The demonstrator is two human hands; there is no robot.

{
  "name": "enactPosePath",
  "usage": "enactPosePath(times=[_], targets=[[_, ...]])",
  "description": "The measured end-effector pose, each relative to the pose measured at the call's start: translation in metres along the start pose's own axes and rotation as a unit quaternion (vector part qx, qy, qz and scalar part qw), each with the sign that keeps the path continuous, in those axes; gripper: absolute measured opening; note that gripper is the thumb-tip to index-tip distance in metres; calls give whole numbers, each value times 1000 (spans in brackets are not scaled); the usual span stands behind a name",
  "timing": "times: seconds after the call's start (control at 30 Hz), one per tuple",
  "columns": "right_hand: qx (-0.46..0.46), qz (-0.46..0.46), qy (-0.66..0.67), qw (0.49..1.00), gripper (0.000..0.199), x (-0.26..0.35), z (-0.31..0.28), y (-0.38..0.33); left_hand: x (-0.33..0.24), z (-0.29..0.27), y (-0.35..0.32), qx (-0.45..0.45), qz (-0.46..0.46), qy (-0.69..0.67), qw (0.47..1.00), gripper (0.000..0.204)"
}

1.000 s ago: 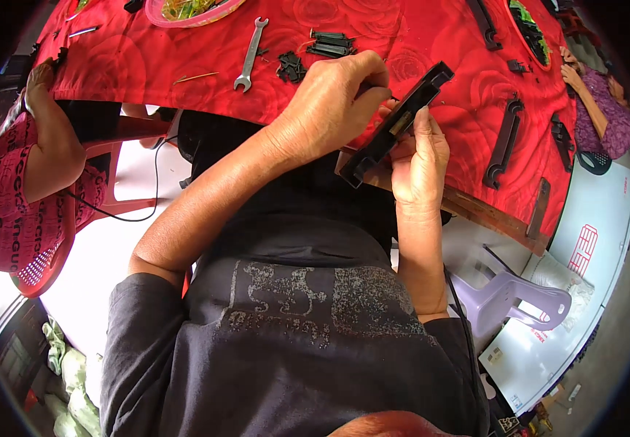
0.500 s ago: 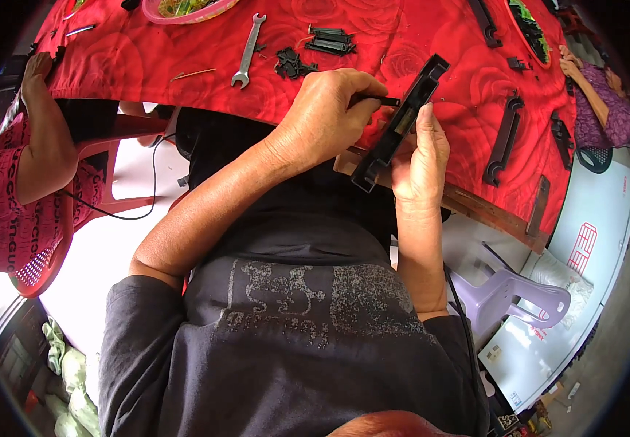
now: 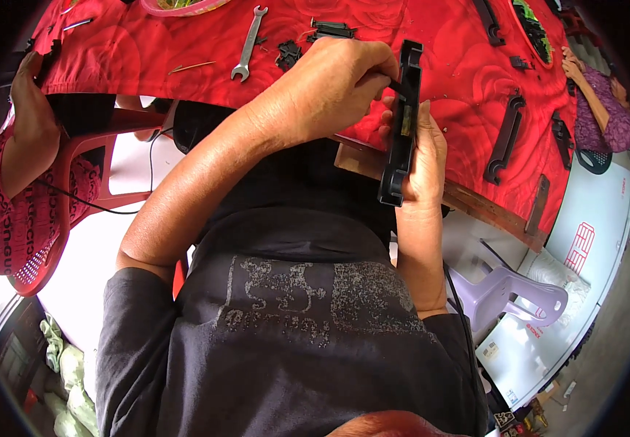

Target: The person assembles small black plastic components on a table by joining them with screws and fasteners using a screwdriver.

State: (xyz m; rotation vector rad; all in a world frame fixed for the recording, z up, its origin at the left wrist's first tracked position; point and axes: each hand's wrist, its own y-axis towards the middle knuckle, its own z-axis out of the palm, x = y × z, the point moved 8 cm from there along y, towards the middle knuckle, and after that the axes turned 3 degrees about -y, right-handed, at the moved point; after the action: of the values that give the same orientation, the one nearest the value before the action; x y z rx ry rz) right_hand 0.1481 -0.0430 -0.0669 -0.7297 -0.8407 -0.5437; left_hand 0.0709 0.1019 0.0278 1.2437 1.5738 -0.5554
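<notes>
A long black plastic piece (image 3: 405, 149) with a channel and rounded cut-outs at its ends is held nearly upright, just past the table's near edge. My right hand (image 3: 429, 156) grips it from the right, with fingertips showing behind its left side. From the left, my left hand (image 3: 344, 84) reaches to its upper half, fingers pinched on a small black part (image 3: 396, 87) that meets the channel. Most of that small part is hidden by my fingers. Similar long black pieces (image 3: 504, 138) lie on the red cloth to the right.
A steel spanner (image 3: 250, 45), small black parts (image 3: 288, 54) and black rods (image 3: 332, 30) lie on the red tablecloth (image 3: 147, 54). A pink basket (image 3: 184, 10) stands far left. Other people's arms (image 3: 30, 138) rest at both table sides. A purple stool (image 3: 501, 298) stands right.
The long black piece has turned from a slant to nearly upright. My left hand has moved up and slightly right, bringing the small black part against the channel.
</notes>
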Motion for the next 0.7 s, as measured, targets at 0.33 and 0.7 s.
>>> enactPosePath(times=[0.33,0.7], targets=[[-10,6,9,1000,31,3,11,-6,-16,-2,7,22,49,82,995,10],[14,22,15,1000,26,1,7,-3,-20,-3,16,40,69,115,990,8]])
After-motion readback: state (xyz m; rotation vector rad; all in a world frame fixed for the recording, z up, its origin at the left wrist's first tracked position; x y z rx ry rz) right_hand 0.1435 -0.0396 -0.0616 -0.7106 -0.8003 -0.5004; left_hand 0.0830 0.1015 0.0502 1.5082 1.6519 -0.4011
